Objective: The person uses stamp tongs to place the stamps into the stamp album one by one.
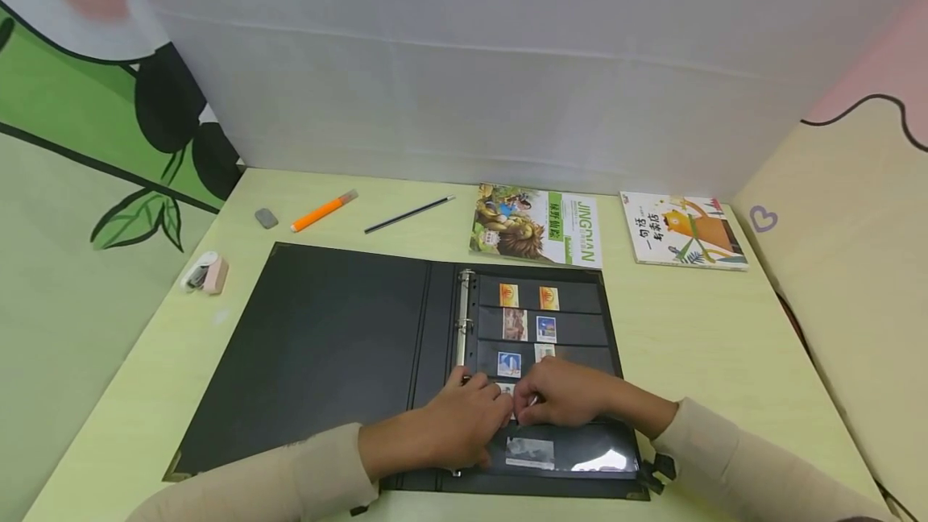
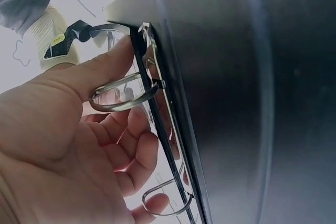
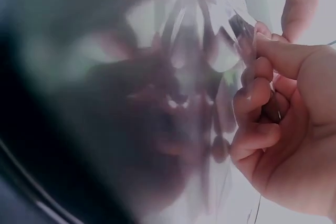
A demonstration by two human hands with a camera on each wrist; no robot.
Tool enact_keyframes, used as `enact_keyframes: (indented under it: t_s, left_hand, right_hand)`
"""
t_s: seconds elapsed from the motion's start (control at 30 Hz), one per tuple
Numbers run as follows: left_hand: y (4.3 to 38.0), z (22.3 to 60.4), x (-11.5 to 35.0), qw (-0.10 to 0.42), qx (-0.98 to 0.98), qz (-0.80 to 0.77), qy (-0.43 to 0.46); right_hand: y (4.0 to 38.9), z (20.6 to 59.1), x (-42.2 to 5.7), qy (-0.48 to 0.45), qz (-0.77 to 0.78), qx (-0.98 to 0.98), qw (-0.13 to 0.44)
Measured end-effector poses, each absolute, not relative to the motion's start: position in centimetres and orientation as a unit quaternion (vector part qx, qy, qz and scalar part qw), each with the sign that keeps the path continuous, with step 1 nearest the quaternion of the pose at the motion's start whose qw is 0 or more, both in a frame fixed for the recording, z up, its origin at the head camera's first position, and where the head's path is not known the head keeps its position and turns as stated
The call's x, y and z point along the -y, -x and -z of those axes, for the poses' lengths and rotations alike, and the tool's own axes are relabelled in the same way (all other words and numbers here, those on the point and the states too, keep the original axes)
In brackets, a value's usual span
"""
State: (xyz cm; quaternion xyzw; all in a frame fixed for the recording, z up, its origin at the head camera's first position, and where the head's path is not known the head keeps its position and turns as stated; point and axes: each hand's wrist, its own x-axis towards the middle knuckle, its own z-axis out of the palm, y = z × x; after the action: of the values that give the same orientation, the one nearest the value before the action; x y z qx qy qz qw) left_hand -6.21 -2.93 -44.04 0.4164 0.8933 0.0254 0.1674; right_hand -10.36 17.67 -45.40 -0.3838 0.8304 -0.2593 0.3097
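Observation:
A black ring-binder stamp album [image 1: 341, 329] lies unfolded on the table, with a black pocket page [image 1: 580, 329] on its right side. Several small stamps [image 1: 515, 325] sit in the pocket rows. Across the inner edge of the page, beside the metal rings [image 2: 126, 95], my left hand [image 1: 464, 421] rests, its thumb against the page edge and its fingers loosely bent. My right hand [image 1: 569, 393] has curled fingers and pinches the clear pocket strip [image 3: 247, 30]. Between both hands shows part of a stamp [image 1: 506, 389]. A greyish piece [image 1: 529, 452] lies in the bottom pocket.
Behind the album are a picture book [image 1: 536, 224] and, further right, a second book [image 1: 685, 232]. A pencil [image 1: 409, 214], an orange marker [image 1: 324, 211] and a grey eraser [image 1: 266, 218] lie at the back left. A pink-and-white stapler-like item [image 1: 206, 273] stands near the left edge.

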Motion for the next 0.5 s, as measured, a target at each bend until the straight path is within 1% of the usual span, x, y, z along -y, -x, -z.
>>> enact_keyframes:
  t_s: [0.43, 0.5]
  left_hand:
    - [6.23, 43.93, 2.82, 0.174, -0.892, -0.022, -0.416]
    - [6.25, 43.91, 2.76, 0.173, -0.892, -0.02, -0.417]
  right_hand:
    - [10.31, 45.53, -17.72, 0.368, 0.275, -0.824, 0.331]
    - [10.48, 45.35, -18.09, 0.364, 0.278, -0.828, 0.323]
